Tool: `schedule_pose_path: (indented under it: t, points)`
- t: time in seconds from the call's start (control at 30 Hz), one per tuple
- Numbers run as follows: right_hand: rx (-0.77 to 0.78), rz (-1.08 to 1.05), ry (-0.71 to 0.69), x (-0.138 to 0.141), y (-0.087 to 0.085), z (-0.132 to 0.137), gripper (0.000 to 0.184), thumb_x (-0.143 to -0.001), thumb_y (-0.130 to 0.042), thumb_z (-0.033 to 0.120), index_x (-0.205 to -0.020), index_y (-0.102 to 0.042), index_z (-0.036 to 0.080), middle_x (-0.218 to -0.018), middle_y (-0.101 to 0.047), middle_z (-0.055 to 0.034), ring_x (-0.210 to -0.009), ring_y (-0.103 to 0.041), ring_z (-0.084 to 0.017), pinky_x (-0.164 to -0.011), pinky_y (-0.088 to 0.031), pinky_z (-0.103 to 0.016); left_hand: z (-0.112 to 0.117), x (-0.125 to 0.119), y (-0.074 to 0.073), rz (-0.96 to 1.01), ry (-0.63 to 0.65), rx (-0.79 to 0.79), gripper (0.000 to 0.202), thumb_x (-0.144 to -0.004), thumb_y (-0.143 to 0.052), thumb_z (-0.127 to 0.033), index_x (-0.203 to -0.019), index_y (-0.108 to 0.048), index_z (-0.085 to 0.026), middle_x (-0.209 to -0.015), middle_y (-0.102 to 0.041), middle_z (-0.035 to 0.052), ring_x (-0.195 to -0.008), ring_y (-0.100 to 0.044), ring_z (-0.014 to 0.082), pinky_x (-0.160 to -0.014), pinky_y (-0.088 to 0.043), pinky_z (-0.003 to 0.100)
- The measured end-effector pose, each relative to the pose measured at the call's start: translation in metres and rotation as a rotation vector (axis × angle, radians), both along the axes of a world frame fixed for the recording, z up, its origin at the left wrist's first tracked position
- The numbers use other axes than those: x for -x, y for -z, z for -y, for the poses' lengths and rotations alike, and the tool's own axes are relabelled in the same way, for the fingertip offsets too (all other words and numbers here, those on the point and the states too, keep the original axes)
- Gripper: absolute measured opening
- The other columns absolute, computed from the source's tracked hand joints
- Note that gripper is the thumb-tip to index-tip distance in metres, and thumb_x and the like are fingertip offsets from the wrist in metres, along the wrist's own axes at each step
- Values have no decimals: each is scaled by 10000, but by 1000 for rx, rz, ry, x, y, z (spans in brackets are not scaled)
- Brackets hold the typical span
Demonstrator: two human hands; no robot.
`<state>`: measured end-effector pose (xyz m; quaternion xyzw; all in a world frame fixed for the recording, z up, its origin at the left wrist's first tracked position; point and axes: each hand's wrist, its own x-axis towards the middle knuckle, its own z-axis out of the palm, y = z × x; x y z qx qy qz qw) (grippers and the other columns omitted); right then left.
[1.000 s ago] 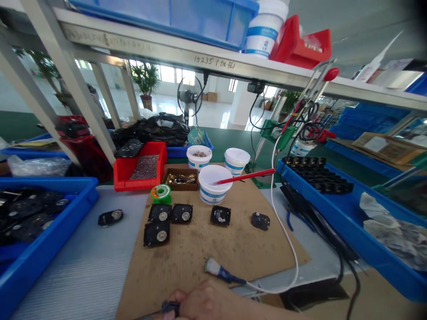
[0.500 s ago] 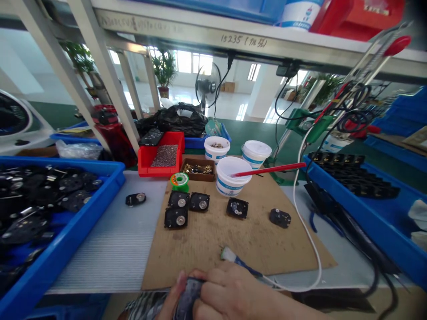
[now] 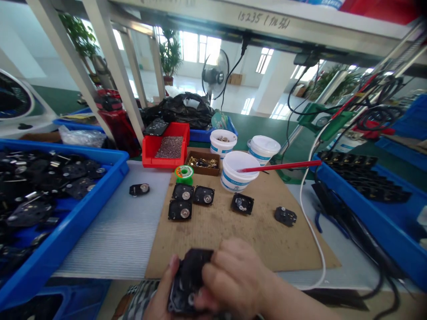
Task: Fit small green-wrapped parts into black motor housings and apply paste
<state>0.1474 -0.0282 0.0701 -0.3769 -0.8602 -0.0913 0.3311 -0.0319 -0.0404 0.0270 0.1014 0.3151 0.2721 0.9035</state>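
Hands had risen into the lower centre of the frame, left hand (image 3: 160,295) and right hand (image 3: 235,280) both closed round a black module (image 3: 190,278), the blue-handled tool gone from view.

A grey metal shelf frame (image 3: 110,75) slants over the counter (image 3: 113,235); beyond it a green floor (image 3: 263,129) leads to a bright hall with tall windows (image 3: 196,46); daylight glares on pale tiles; a standing fan (image 3: 215,78) and a potted plant (image 3: 170,55) stand there.
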Motion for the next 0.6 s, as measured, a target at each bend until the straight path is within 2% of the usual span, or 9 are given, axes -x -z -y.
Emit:
schedule_pose_path:
  t: [0.07,0.13,0.2,0.27,0.33,0.4,0.47,0.5,0.6]
  points:
    - [215,82,242,-11,13,-16,330,-1022,-415,388,-813,-584,196,-664,-606,-26,-594,-571,-178,-532,-371,-284,-4,-1,-9,66,17,-75,529,-817,-610,-649,-949,-704,-145,-733,-763,115,-468,-645,122,-454,-416,167]
    - [395,155,406,-22,28,-31,205,-954,-575,333,-822,-600,179,-714,-644,-50,-648,-617,-201,-555,-413,-278,-8,1,-14,83,-11,-159,473,-847,-575,-639,-1015,-640,-202,-787,-770,126,-480,-644,124,-445,-372,156]
    - [460,182,433,-29,35,-38,127,-883,-676,260,-823,-615,166,-742,-662,-58,-669,-637,-215,-576,-447,-278,-11,4,-17,72,-16,-207,450,-855,-561,-639,-997,-601,-215,-801,-769,122,-497,-645,130,-459,-369,163]
    - [481,172,456,-29,31,-34,84,-876,-671,236,-887,-631,163,-835,-672,-77,-748,-652,-227,-635,-487,-290,-14,8,-18,50,-10,-252,466,-859,-543,-651,-1009,-584,-212,-824,-767,124,-516,-642,129,-470,-360,169]
    - [505,30,394,-24,17,-20,77,-905,-602,217,-955,-638,171,-904,-663,-83,-815,-649,-215,-688,-506,-290,-15,11,-17,24,-17,-290,488,-860,-531,-660,-1036,-585,-209,-844,-764,116,-543,-633,128,-491,-371,180]
    - [572,-176,189,-13,-1,-4,117,-919,-554,208,-978,-653,191,-871,-658,-56,-785,-641,-175,-672,-502,-251,-16,12,-17,-1,-45,-301,478,-853,-551,-652,-1049,-599,-219,-836,-753,74,-560,-620,124,-513,-401,195]
    - [626,-277,-3,-1,-13,7,132,-902,-571,207,-966,-686,212,-796,-654,-25,-703,-629,-146,-606,-477,-216,-16,11,-16,-36,-67,-300,457,-835,-590,-639,-1049,-617,-235,-821,-731,25,-562,-612,121,-517,-431,206]
    - [636,-261,-44,5,-15,11,129,-882,-597,201,-956,-701,220,-771,-652,-15,-675,-624,-140,-582,-463,-210,-17,11,-16,-65,-71,-305,452,-823,-610,-634,-1045,-625,-241,-816,-720,7,-567,-612,122,-520,-446,210]
    - [627,-168,-9,15,-13,13,120,-801,-648,141,-859,-718,219,-740,-653,-8,-652,-621,-143,-566,-445,-215,-19,11,-18,-156,-54,-367,488,-775,-647,-657,-1027,-644,-239,-803,-699,-6,-589,-617,135,-541,-481,224]
